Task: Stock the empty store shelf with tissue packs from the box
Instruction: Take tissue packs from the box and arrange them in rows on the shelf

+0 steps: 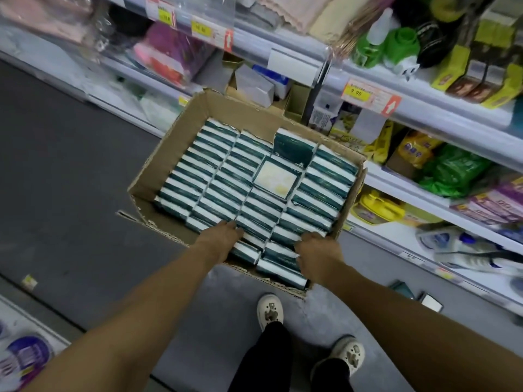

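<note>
Your left hand and right hand reach into the box; finger positions are hidden. Grip the tissue packs between them squarely.

**A shop aisle**

I stand in a store. Tiered white shelves run along my right, packed with bottles, bags and packets. Orange-and-yellow price tags sit on the shelf edges, one reading 9.90. A cardboard box of identical tissue packs lies on the grey floor.
</note>
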The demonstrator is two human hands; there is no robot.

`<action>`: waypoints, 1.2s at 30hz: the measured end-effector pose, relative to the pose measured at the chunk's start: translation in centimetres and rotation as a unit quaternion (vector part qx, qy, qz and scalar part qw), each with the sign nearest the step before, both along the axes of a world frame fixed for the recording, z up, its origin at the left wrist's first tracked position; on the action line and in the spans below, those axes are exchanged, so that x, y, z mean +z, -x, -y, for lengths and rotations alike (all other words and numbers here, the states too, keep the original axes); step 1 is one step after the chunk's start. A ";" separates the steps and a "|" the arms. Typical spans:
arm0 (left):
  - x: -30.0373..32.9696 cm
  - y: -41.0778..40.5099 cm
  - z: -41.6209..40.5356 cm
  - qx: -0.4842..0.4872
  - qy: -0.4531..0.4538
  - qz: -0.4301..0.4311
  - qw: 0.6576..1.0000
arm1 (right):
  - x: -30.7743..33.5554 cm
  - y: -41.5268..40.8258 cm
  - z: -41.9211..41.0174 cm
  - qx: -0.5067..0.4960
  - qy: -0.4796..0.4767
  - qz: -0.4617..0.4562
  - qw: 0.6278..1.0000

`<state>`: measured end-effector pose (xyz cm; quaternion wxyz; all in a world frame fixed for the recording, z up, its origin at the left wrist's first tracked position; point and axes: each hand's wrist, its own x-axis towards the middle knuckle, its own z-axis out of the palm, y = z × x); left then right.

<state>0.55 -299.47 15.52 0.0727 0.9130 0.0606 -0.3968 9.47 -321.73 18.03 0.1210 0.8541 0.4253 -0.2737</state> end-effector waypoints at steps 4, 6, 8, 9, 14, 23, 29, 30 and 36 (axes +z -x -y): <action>2.5 0.8 -1.2 0.164 0.051 0.102 0.980 | 1.7 -1.6 0.9 -0.081 -0.098 -0.025 0.992; 4.2 1.1 -1.8 0.324 0.124 0.147 0.926 | 2.8 -2.8 1.5 -0.147 -0.175 -0.063 0.971; 6.6 0.9 -2.2 0.482 0.207 0.183 0.831 | 4.1 -4.0 1.7 -0.212 -0.248 -0.126 0.937; 7.9 0.7 -2.3 0.532 0.239 0.202 0.787 | 5.0 -4.6 1.7 -0.243 -0.288 -0.158 0.913; 14.0 -0.3 -1.1 0.583 0.370 0.269 0.671 | 11.3 -6.8 0.9 -0.405 -0.372 -0.323 0.770; 22.4 -4.1 1.9 0.511 0.460 0.323 0.650 | 20.7 -7.4 0.2 -0.469 -0.477 -0.358 0.651; 28.0 -7.3 2.2 0.459 0.460 0.408 0.641 | 27.8 -9.5 1.1 -0.364 -0.581 -0.244 0.686; 29.2 -8.1 2.2 0.450 0.463 0.417 0.640 | 29.3 -10.0 1.4 -0.347 -0.593 -0.230 0.690; 36.2 -14.1 2.0 0.404 0.479 0.470 0.622 | 36.9 -14.6 2.6 -0.264 -0.635 -0.129 0.715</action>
